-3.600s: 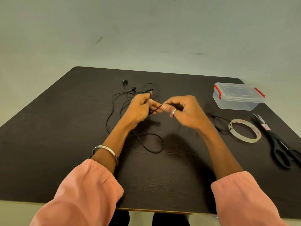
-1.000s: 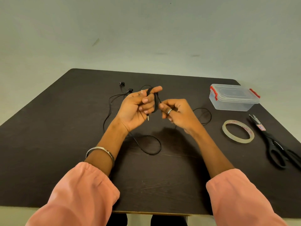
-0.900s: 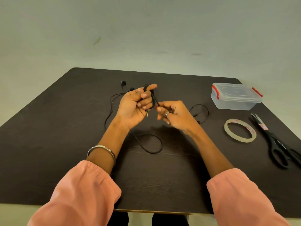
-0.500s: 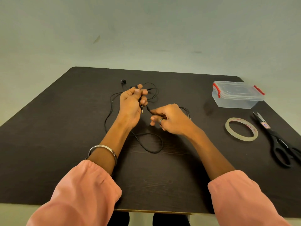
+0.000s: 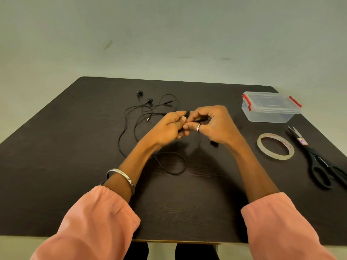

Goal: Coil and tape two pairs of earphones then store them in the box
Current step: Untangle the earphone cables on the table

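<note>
Where both hands meet, left hand [image 5: 167, 128] and right hand [image 5: 214, 124] pinch a mostly hidden cord [image 5: 199, 120]; one loose earphone [image 5: 150, 109], one box [image 5: 270, 109].

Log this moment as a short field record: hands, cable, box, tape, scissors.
left hand: pinches the black earphone cable
right hand: grips the same earphone cable
loose earphones: uncoiled on the table, beyond the left hand
box: lid on, red clips, far right
tape roll: flat, beside the box
scissors: right edge
</note>
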{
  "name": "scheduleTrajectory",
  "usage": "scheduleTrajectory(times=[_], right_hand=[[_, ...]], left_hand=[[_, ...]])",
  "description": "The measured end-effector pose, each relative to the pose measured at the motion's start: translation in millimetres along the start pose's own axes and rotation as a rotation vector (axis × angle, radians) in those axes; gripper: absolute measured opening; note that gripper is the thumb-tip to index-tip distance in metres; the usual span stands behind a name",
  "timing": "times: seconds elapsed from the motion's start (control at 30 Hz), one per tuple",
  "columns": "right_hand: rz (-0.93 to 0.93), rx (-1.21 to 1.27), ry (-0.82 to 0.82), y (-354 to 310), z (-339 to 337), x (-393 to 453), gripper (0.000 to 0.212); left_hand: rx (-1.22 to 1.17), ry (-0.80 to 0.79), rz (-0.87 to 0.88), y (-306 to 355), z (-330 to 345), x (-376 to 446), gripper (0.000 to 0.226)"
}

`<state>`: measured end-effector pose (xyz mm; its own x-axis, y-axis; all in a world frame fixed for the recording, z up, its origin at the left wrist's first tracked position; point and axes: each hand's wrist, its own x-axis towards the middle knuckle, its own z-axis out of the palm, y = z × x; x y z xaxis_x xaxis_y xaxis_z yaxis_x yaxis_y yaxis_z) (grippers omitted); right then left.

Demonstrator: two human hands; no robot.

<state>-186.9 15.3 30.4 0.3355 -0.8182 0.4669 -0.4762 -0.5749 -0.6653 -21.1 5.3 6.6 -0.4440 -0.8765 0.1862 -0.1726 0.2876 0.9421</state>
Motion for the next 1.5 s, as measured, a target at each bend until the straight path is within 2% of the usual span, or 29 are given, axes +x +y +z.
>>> scheduleTrajectory(times=[0.1, 0.23, 0.33, 0.43, 0.6, 0.77, 1.1, 1.17, 1.23, 1.3, 1.37, 1.5], right_hand=[[0.036, 0.110, 0.057, 4, -12, 1, 0.016], [0.107, 0.365, 0.054, 6, -17, -1, 0.019], [0.155, 0.488, 0.050, 10, -14, -1, 0.021], [0.195, 0.585, 0.062, 15, -14, 0, 0.019], [0.258, 0.434, 0.090, 22, -1, 3, 0.012], [0.219, 0.109, -0.102, 18, 13, 3, 0.015], [0.057, -0.216, -0.333, -1, 26, 0, 0.016], [0.015, -0.250, -0.373, -4, 27, -1, 0.014], [-0.021, -0.261, -0.399, -8, 26, -1, 0.012], [-0.038, -0.260, -0.414, -11, 24, -2, 0.015], [-0.055, -0.255, -0.408, -12, 20, -3, 0.020], [-0.046, -0.254, -0.381, -10, 11, -3, 0.013]], left_hand=[[-0.032, -0.107, -0.043, 2, -1, -4, 0.036], [-0.116, -0.201, 0.002, 6, -1, -7, 0.038], [-0.271, -0.169, -0.040, 4, -3, -4, 0.036], [-0.522, -0.123, -0.053, 4, -7, -4, 0.038], [-0.894, -0.059, 0.017, 5, -16, 1, 0.044], [-1.011, 0.107, 0.053, 7, -29, 2, 0.042], [-0.874, 0.401, 0.058, 3, -33, 2, 0.029], [-0.747, 0.457, 0.042, 1, -35, 3, 0.028], [-0.490, 0.495, 0.009, -2, -33, 4, 0.028], [-0.264, 0.491, -0.019, -5, -27, 5, 0.029], [-0.151, 0.447, -0.027, -9, -20, 6, 0.029], [0.090, 0.268, -0.022, -14, -11, 6, 0.019]])
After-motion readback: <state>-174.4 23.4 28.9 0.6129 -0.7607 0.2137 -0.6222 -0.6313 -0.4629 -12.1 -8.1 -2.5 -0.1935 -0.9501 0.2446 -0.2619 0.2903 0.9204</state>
